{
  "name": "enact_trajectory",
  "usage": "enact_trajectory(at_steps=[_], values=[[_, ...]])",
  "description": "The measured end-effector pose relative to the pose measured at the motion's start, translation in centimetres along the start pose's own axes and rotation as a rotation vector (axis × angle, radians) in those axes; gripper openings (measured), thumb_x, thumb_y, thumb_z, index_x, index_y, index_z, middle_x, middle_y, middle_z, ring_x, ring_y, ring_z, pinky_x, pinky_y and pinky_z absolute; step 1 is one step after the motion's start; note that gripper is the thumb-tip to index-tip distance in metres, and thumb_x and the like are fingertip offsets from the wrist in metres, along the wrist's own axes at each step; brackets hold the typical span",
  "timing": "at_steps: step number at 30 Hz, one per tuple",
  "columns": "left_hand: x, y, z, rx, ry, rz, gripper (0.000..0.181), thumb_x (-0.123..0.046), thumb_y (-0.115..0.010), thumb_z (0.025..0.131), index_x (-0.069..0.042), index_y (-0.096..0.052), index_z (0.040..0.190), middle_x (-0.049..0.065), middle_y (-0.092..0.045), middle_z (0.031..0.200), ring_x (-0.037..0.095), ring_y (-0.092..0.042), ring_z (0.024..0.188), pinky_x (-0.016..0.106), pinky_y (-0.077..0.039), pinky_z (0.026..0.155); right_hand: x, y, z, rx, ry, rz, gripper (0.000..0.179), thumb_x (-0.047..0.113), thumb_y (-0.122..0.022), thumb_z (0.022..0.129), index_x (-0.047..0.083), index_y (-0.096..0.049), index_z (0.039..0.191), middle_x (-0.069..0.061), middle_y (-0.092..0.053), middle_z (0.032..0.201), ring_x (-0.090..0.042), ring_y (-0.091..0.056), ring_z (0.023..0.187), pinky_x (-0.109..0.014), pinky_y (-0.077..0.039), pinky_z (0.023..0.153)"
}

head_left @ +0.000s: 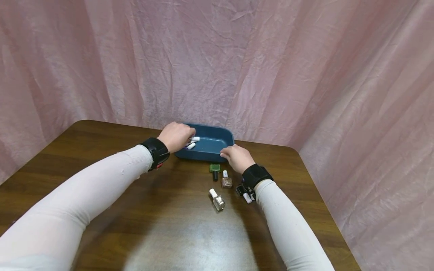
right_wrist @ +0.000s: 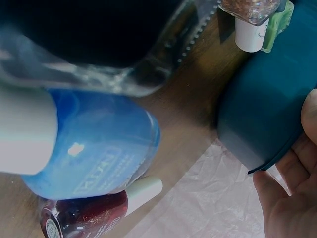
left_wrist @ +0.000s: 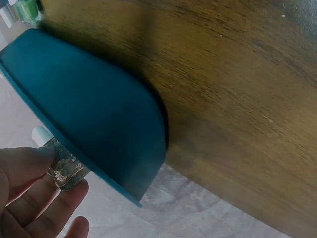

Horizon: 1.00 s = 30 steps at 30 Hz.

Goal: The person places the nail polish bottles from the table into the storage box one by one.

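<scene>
The hands are apart, at two ends of the blue tray (head_left: 203, 155). The left hand (head_left: 176, 136) pinches a glitter bottle (left_wrist: 67, 163) between thumb and fingers at the left end, perhaps by its body because this gives a sure grip. The right hand (head_left: 238, 158) grips the rim at the near right corner, probably so that the tray does not slide. On the near side, a green bottle (head_left: 215, 168) and a silver bottle (head_left: 219, 203) lie on their sides, within easy reach.
</scene>
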<state>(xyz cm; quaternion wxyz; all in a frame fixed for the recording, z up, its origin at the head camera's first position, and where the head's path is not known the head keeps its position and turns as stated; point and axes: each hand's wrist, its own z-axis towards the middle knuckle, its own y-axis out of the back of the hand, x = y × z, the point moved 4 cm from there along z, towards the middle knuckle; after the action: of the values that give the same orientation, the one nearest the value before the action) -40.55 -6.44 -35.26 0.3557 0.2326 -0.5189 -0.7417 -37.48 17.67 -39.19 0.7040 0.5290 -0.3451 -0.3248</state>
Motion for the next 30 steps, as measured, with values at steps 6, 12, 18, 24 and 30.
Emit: enact_trajectory(at_steps=[6, 12, 18, 24, 30], values=[[0.4, -0.5, 0.3, 0.020, 0.031, -0.017, 0.007, -0.003, -0.075, 0.101, -0.007, -0.078, 0.097, 0.004, -0.072, 0.081, 0.022, -0.063, 0.068, 0.044, -0.055, 0.067, 0.1, 0.0, 0.0, -0.003, 0.002, 0.002, 0.021, 0.017, -0.066, 0.111, 0.006, -0.082, 0.120, -0.010, -0.082, 0.112, -0.029, -0.076, 0.112, -0.048, -0.040, 0.124], [1.0, -1.2, 0.7, 0.044, 0.062, -0.024, 0.011, -0.002, -0.072, 0.103, -0.008, -0.077, 0.095, 0.003, -0.069, 0.078, 0.022, -0.059, 0.067, 0.042, -0.052, 0.066, 0.4, 0.2, -0.1, 0.000, 0.003, -0.002, 0.022, 0.017, -0.066, 0.111, 0.005, -0.082, 0.121, -0.011, -0.082, 0.114, -0.030, -0.076, 0.114, -0.049, -0.041, 0.124], [1.5, -2.1, 1.0, 0.071, 0.094, -0.018, 0.013, -0.004, -0.072, 0.104, -0.009, -0.076, 0.093, 0.002, -0.070, 0.079, 0.022, -0.060, 0.069, 0.041, -0.054, 0.068, 0.5, 0.3, -0.1, 0.003, 0.006, -0.002, 0.021, 0.017, -0.067, 0.111, 0.005, -0.082, 0.121, -0.011, -0.082, 0.114, -0.030, -0.076, 0.114, -0.050, -0.042, 0.123], [1.7, -2.3, 1.4, 0.075, 0.114, -0.017, 0.010, -0.006, -0.075, 0.103, -0.010, -0.076, 0.093, 0.004, -0.070, 0.080, 0.022, -0.062, 0.069, 0.042, -0.054, 0.068, 0.4, 0.3, -0.1, -0.004, 0.006, -0.007, 0.021, 0.017, -0.067, 0.111, 0.005, -0.082, 0.121, -0.011, -0.082, 0.114, -0.030, -0.076, 0.114, -0.049, -0.043, 0.122], [1.9, -2.7, 1.5, 0.070, 0.126, 0.017, 0.012, -0.005, -0.079, 0.099, -0.009, -0.074, 0.090, 0.005, -0.071, 0.079, 0.024, -0.064, 0.070, 0.044, -0.054, 0.068, 0.2, 0.2, 0.1, 0.003, 0.010, -0.003, 0.022, 0.017, -0.067, 0.111, 0.004, -0.081, 0.122, -0.012, -0.082, 0.116, -0.030, -0.076, 0.116, -0.049, -0.040, 0.125]])
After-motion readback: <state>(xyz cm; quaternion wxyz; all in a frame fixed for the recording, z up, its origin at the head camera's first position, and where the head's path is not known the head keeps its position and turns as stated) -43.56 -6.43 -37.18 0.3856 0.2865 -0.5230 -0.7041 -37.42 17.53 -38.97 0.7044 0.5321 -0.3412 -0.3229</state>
